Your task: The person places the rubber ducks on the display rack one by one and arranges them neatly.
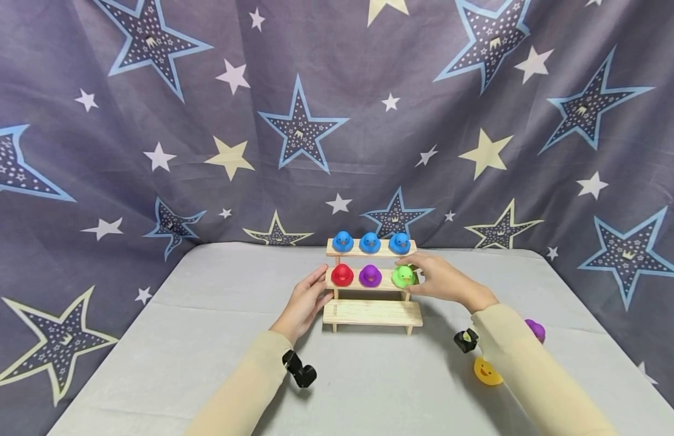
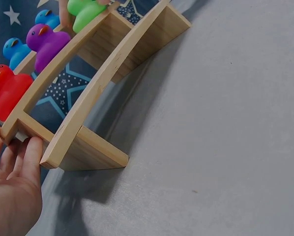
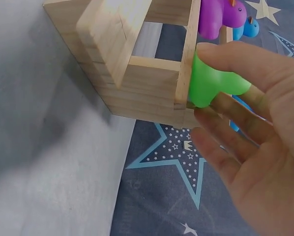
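I am holding the green duck (image 1: 404, 276) with my right hand (image 1: 442, 282) at the right end of the middle step of the wooden stand (image 1: 372, 312). In the right wrist view my thumb is lying over the top of the duck and my fingers (image 3: 235, 123) are curling under and behind it, so I am pinching it lightly between them while its base is sitting at the edge of the step. My left hand (image 1: 306, 303) is resting against the left end of the stand, fingers (image 2: 30, 156) straight and relaxed, touching the side post, not wrapping it.

The duck looks like soft, hollow rubber, so I am judging it light and squashy; a gentle pinch across the body should be enough, and a hard squeeze would only deform it or make it pop out. Its skin looks smooth, perhaps a little slick. The stand looks like thin, light wood and could slide on the grey counter (image 1: 217, 339), so bracing its end seems sensible.

The red duck (image 1: 342, 274) and purple duck (image 1: 370, 275) are sitting beside the green one, close enough to bump. Three blue ducks (image 1: 370, 243) are filling the top step. The bottom step is bare. A yellow duck (image 1: 487, 371) is lying on the counter by my right sleeve.
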